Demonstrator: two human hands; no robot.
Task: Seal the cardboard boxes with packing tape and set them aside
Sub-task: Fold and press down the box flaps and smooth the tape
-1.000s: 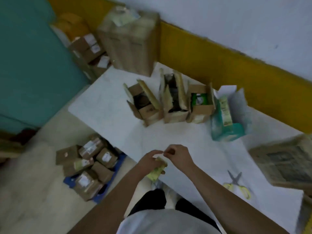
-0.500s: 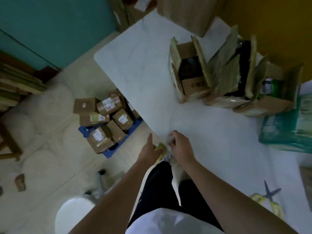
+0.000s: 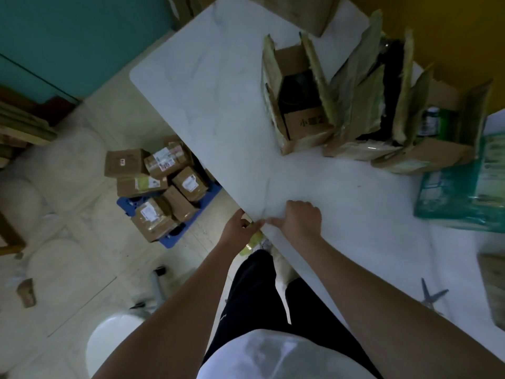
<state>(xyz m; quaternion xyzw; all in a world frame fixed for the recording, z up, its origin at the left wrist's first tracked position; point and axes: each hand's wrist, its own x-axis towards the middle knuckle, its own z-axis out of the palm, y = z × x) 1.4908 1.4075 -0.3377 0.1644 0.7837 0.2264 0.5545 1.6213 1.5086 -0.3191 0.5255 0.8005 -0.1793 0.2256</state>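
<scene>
Item 1: left hand (image 3: 237, 228), at the near edge of the white table (image 3: 207, 105), is gripping a yellow-green item (image 3: 252, 240) too blurred to identify.
Item 2: right hand (image 3: 302, 220) is curling its fingers, thumb tip reaching that item; whether it is holding it cannot be told.
Item 3: three open cardboard boxes (image 3: 303, 124) are standing side by side at the table's far right, flaps up.
Item 4: sealed boxes (image 3: 161, 184) are lying piled on the floor, left.
Item 5: scissors (image 3: 433, 296) are lying on the table, near right.

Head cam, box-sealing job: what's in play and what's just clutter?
Job: three open boxes, sealed boxes on the floor, left hand and right hand at a yellow-green strip, scissors (likely).
Lying about: teal package, large box at the far end, white stool.
</scene>
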